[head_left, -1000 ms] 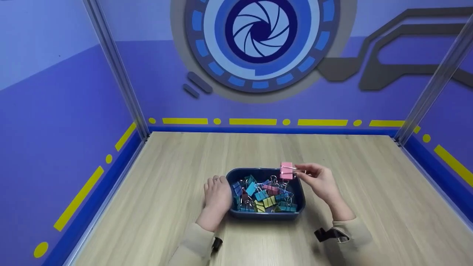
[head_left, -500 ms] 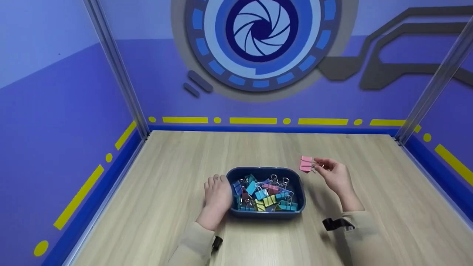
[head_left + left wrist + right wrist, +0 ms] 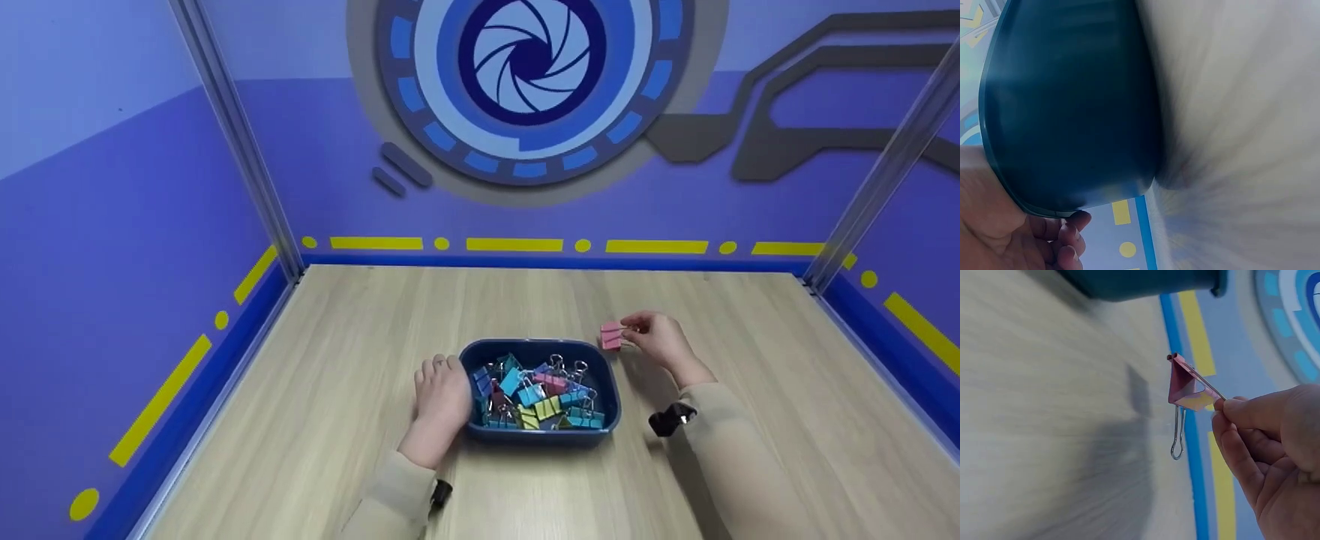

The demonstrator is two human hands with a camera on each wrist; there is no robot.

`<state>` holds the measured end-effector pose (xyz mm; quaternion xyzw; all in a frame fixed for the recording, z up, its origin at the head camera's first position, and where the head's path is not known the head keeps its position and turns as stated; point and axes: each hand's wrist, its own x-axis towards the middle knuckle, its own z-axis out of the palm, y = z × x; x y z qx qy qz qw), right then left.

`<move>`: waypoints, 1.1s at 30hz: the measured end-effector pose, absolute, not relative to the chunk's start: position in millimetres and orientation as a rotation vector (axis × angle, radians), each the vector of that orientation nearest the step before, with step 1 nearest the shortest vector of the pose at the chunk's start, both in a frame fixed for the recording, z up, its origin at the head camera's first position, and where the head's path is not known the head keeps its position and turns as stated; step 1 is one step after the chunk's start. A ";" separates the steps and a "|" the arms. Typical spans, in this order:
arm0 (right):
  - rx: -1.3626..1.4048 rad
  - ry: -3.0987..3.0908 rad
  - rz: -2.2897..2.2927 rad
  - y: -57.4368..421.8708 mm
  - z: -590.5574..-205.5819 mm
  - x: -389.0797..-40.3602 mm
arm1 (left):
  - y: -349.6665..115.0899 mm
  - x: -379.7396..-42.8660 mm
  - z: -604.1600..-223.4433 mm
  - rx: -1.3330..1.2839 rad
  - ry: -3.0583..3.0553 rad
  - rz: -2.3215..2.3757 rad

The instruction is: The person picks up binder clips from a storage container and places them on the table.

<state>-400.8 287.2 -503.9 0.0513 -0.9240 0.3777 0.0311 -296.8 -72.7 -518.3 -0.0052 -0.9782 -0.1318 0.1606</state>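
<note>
Just beyond the far right corner of the blue box (image 3: 536,437), the right hand (image 3: 660,341) pinches a pink clip (image 3: 610,337) by its wire handle above the tabletop (image 3: 420,311), forearm angling from the near right. The left hand (image 3: 442,394) rests loosely against the box's left wall. Unlike a second ago, the clip is lower and outside the rim.

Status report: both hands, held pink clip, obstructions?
Right hand pinches pink clip by one wire handle, above table. Left hand against tray. No obstruction visible around clip.
</note>
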 end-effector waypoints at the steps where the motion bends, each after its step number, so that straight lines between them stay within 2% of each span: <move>1: 0.156 -2.863 1.167 287.0 -505.2 -403.1 | -72.8 -296.8 -518.3 -0.013 -2.795 -0.379; 16: 0.206 -2.937 1.110 284.9 -511.6 -419.2 | -72.0 -295.7 -518.6 -0.010 -2.791 -0.399; 33: 0.277 -2.980 1.049 284.5 -505.7 -420.8 | -72.0 -295.1 -516.8 -0.007 -2.773 -0.389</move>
